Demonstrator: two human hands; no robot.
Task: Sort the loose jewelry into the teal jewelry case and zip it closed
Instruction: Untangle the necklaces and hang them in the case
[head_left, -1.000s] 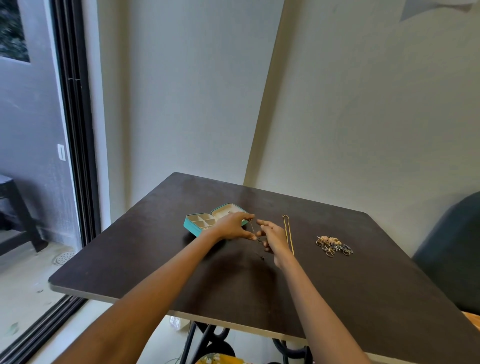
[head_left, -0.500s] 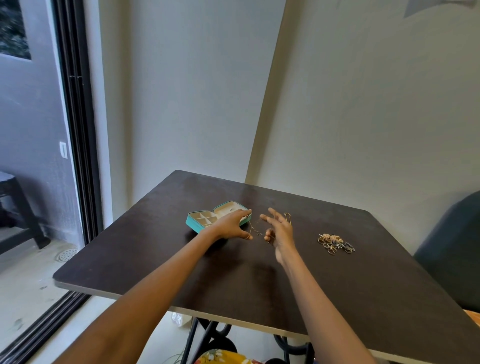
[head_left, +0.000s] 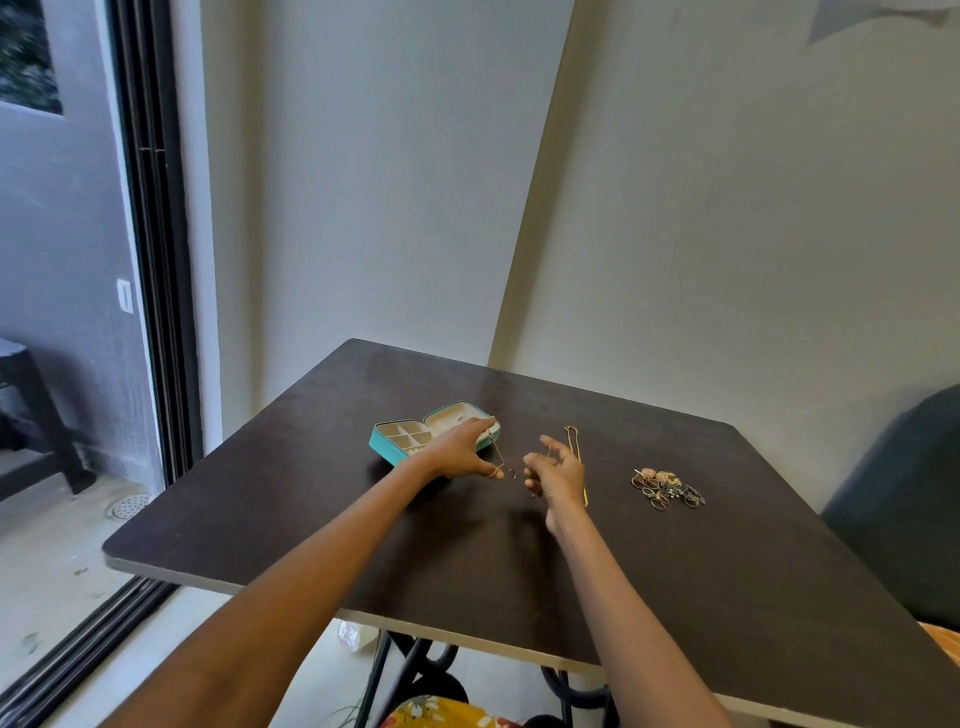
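Fingers (head_left: 491, 422) of the left hand (head_left: 460, 449) pinch a thin chain (head_left: 497, 451) just right of the open teal jewelry case (head_left: 382, 446) on the bench (head_left: 322, 499). Right hand (head_left: 558, 470) fingers spread wide, holding nothing, right of the case. A gold necklace (head_left: 574, 447) and a ring pile (head_left: 667, 487) lie farther right of the case.

The teal jewelry case (head_left: 410, 441) is lying open on the far left, its pale divided compartments facing up. A thin chain (head_left: 497, 453) is hanging just right of it. A gold necklace (head_left: 574, 457) is stretching near-to-far at centre. A heap of rings and earrings (head_left: 666, 487) is sitting well to the right.
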